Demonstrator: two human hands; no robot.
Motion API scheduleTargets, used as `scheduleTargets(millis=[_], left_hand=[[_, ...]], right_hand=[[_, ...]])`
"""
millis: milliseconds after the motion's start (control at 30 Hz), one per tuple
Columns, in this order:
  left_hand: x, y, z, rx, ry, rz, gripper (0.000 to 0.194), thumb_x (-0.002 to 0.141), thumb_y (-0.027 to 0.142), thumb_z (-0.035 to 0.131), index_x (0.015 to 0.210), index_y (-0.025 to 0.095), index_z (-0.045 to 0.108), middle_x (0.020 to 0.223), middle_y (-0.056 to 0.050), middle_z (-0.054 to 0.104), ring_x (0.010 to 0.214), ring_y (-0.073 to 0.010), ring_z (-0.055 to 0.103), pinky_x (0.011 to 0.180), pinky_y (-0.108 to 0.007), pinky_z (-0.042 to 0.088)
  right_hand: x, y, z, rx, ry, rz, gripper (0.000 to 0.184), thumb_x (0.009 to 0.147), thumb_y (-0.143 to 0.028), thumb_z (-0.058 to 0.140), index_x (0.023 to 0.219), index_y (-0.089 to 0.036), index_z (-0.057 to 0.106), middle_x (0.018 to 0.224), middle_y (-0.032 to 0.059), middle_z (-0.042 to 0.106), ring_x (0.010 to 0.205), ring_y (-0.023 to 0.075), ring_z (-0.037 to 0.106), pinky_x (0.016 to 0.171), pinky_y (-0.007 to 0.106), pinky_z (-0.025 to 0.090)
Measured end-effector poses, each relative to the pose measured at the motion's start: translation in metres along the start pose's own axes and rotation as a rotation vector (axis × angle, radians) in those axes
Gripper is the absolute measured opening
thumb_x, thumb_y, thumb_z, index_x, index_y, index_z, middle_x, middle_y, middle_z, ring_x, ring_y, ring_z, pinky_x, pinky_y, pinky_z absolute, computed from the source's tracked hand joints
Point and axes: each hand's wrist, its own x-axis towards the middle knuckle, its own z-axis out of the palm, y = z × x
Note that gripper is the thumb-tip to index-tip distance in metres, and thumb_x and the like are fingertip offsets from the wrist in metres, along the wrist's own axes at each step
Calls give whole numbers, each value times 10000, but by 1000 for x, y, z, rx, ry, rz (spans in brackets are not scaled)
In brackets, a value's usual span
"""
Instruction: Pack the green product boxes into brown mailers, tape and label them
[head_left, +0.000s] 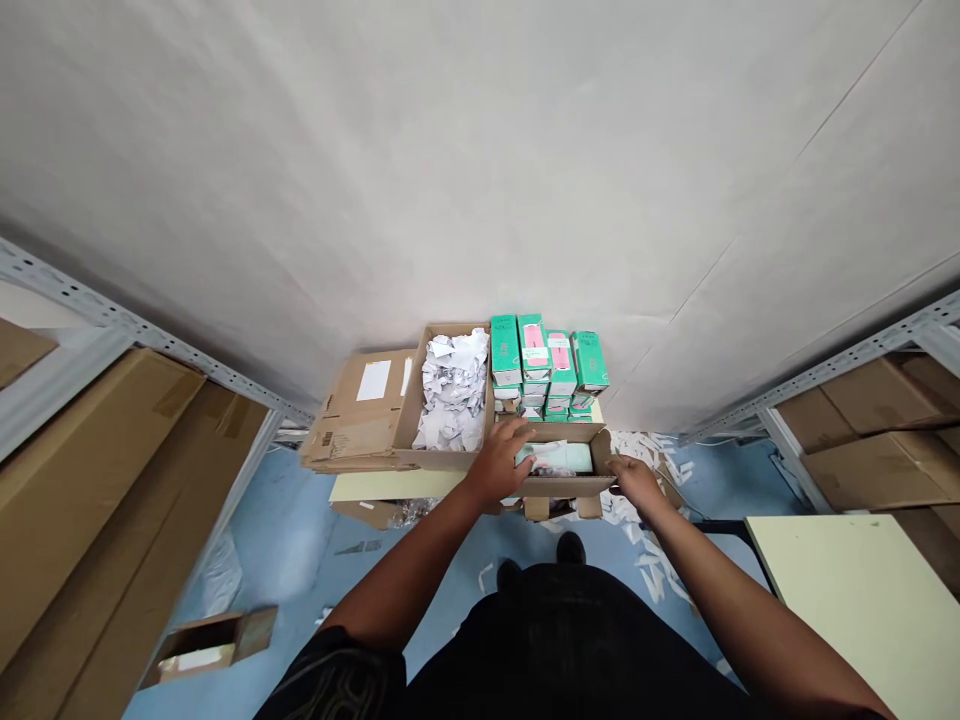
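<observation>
A small open cardboard box [564, 488] lies in front of me at the table's front edge. Inside it is a pale green packet [574, 457] with clear wrapping at its left end. My left hand [498, 462] clasps the left end of this box, thumb over the rim and fingers toward the back. At the opposite end, my right hand [634, 482] grips the right wall, with its fingers partly hidden. Just behind stand several stacked green boxes [505, 345], some with pink panels.
Left of the green boxes is a larger carton [405, 425] full of shredded white paper [454, 390]. Flattened cardboard [352, 430] is piled beside it. Racks with big cartons [112, 480] flank both sides. Paper scraps [656, 575] litter the blue floor. A pale tabletop [855, 590] stands at right.
</observation>
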Motion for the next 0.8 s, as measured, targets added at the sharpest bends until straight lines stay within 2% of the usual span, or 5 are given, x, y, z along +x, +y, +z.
scheduleTargets(millis=[100,233,333,533,800], left_hand=[[-17,-1,3,-110,173,-269,546,909,299,637,1439,195,557,1512,-163,507,1411,-322,475,1163,-483,410],[-28,-1,10,-331,-45,-573,475,946,416,597,1347,163,612,1288,-157,693,1125,-286,689,972,-407,545],[-26,0,13,-360,-120,-585,419,952,484,588,1240,192,672,1189,-118,751,1078,-286,708,949,-378,547],[-24,14,9,-331,-64,-588,466,942,425,602,1338,181,637,1294,-132,722,1127,-297,698,972,-374,532],[-11,67,11,-317,-99,-399,519,982,480,532,1431,226,592,1342,-108,706,1183,-301,675,964,-385,529]], right_hand=[[-3,2,1,41,13,12,401,732,-465,626,1013,-194,719,994,92,745,866,250,696,643,319,591],[-11,2,7,154,25,25,378,728,-456,660,1004,-203,718,1059,104,739,946,274,691,651,335,601],[-18,-1,12,253,15,31,343,722,-443,692,969,-206,710,1031,97,733,922,261,683,648,339,609],[-42,-12,13,266,82,-13,336,760,-503,678,886,-193,697,934,93,723,854,238,662,602,305,590],[-97,13,-37,322,182,-53,401,851,-582,626,991,-226,745,1076,96,741,950,265,690,643,326,612]])
